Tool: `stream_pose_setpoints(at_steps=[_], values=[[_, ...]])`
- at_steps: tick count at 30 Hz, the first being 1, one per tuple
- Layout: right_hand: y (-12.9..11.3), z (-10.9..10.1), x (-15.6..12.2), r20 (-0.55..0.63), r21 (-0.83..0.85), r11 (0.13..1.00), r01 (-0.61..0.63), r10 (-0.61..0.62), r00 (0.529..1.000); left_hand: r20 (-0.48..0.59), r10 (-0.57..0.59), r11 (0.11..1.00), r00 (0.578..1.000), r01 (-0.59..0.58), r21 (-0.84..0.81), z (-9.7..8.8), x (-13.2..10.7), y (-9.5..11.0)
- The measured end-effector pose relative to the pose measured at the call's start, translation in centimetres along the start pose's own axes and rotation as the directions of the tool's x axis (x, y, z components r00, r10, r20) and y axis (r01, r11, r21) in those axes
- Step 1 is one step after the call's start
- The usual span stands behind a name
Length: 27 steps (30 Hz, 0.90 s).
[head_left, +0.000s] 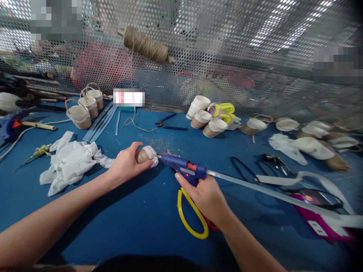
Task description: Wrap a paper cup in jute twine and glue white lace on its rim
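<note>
My left hand [126,166] is closed around a small twine-wrapped cup [142,155] that lies on its side, with white lace [151,153] around its rim end. The lace trails out to the left behind the hand. In my right hand [208,192] is a blue glue gun [181,164], its nozzle touching or very near the lace. A long clear glue stick [255,187] runs out of its back to the right. Beneath the right hand lie scissors with yellow and red handles [195,223], their blades mostly hidden.
Crumpled white fabric [72,162] lies left. Small handled baskets [78,117], glue sticks [99,122] and pliers [170,124] sit farther back. More cups [215,127], a black cord [241,170] and a purple item [314,221] are right. A twine spool [146,45] hangs on the perforated metal screen [221,49].
</note>
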State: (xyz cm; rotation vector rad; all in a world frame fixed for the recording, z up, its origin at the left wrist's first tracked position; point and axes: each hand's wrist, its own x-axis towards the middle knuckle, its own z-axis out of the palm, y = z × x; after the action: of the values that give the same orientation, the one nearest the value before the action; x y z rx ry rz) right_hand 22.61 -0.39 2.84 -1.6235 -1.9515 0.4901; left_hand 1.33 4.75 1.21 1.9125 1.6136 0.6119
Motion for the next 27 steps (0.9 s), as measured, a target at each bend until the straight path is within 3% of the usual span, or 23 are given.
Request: stream_pose_setpoints(at_steps=[10, 27], values=[[-0.48, 0.12, -0.02, -0.021, 0.014, 0.999, 0.044, -0.044, 0.999, -0.011, 0.03, 0.999, 1.0, -0.029, 0.014, 0.15, 0.01, -0.24], [-0.23, 0.39, -0.27, 0.019, 0.042, 0.999, -0.028, 0.027, 0.999, -0.011, 0.036, 0.999, 0.999, -0.036, 0.006, 0.21, -0.04, -0.25]])
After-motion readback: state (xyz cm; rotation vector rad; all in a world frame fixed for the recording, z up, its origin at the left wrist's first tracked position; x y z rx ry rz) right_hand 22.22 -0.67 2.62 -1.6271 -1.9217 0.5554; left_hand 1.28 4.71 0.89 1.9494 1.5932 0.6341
